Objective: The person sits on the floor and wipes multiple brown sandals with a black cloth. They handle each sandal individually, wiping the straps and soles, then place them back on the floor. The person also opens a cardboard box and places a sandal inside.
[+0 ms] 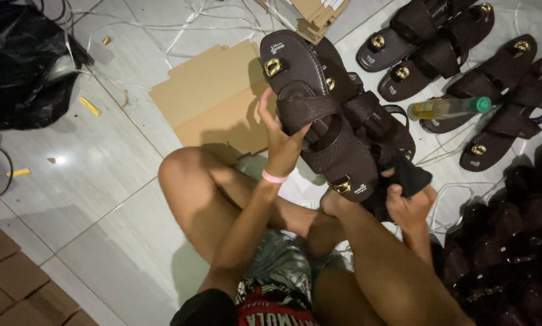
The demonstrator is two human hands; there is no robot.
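The left hand (280,142) is wrapped around the strap of a dark brown leather sandal with a gold buckle (316,115). The thumb is on one side and the fingers curl over the strap, so the hand is closed on it. More sandals of the same kind are bunched up right behind this sandal.

The right hand (407,202) is just below and to the side of the held sandal. Its fingers are closed tight on a black cloth (404,178) that touches the lower end of the sandal bunch.

Past the held sandal, on the pale tiled floor (102,175), lie rows of dark brown sandals (464,66). A clear plastic bottle with a green cap (449,107) rests on them. Flat brown cardboard sheets (213,96) lie on the floor on the other side of the held sandal.
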